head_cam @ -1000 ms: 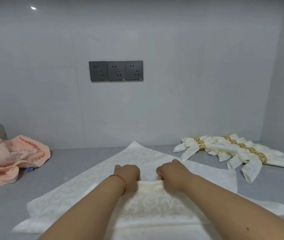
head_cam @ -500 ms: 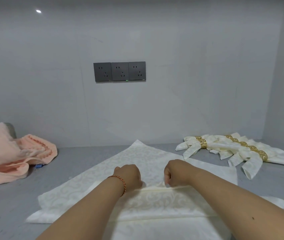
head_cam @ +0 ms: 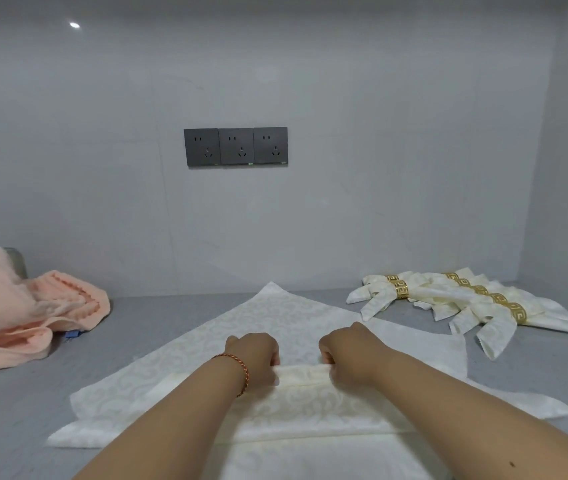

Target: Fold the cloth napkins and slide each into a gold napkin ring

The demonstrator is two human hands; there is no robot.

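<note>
Grey walls close round a grey desk [head_cam: 178, 313] with three sockets [head_cam: 236, 146] above it. On the desk a white napkin [head_cam: 275, 317] lies spread as a diamond, its far corner pointing at the wall. Both hands, left [head_cam: 253, 358] and right [head_cam: 348, 355], fists side by side, pinch a raised pleat [head_cam: 301, 370] across its middle, probably to keep the fold straight. Finished napkins [head_cam: 483, 303] in gold rings [head_cam: 401, 289] lie fanned well apart at right; pink towels [head_cam: 16, 306] lie at left.
</note>
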